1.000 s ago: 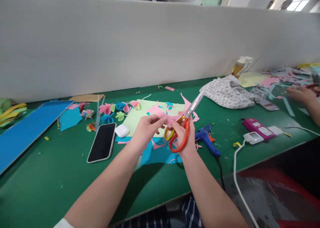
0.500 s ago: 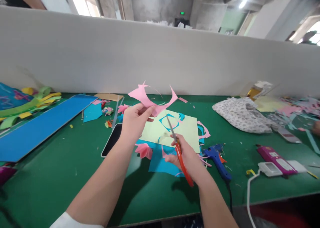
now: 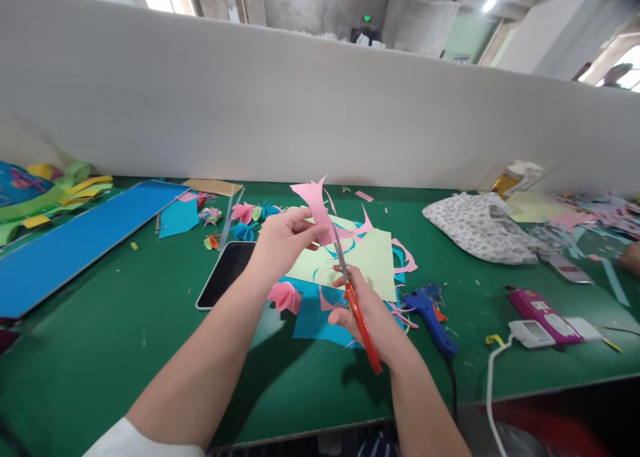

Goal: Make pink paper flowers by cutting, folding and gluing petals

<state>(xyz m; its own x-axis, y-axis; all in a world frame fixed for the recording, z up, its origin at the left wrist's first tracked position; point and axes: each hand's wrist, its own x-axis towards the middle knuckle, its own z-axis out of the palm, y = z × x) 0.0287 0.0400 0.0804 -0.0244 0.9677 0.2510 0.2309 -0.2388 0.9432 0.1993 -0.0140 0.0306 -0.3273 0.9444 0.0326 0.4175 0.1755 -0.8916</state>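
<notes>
My left hand [image 3: 290, 240] pinches a curved scrap of pink paper [image 3: 314, 200] above the middle of the table. Red-handled scissors [image 3: 361, 327] are in my right hand [image 3: 367, 310], their blades pointing up and away from me against the pink paper; whether the blades are parted I cannot tell. Below both hands lies a pale green sheet [image 3: 377, 263] with blue and pink offcuts on it. It overlaps a blue sheet [image 3: 313, 320]. A folded pink paper flower [image 3: 285, 297] sits left of the blue sheet.
A black-screened phone [image 3: 223, 277] lies by my left forearm. On the right are a blue glue gun [image 3: 433, 320], a patterned cloth [image 3: 465, 227] and a purple device [image 3: 543, 317]. A long blue board [image 3: 95, 243] lies left. A white partition [image 3: 300, 110] stands behind.
The pink paper has turned and shifted right and slightly down with my left hand. The scissor blades now meet it, where they were just below it before.
</notes>
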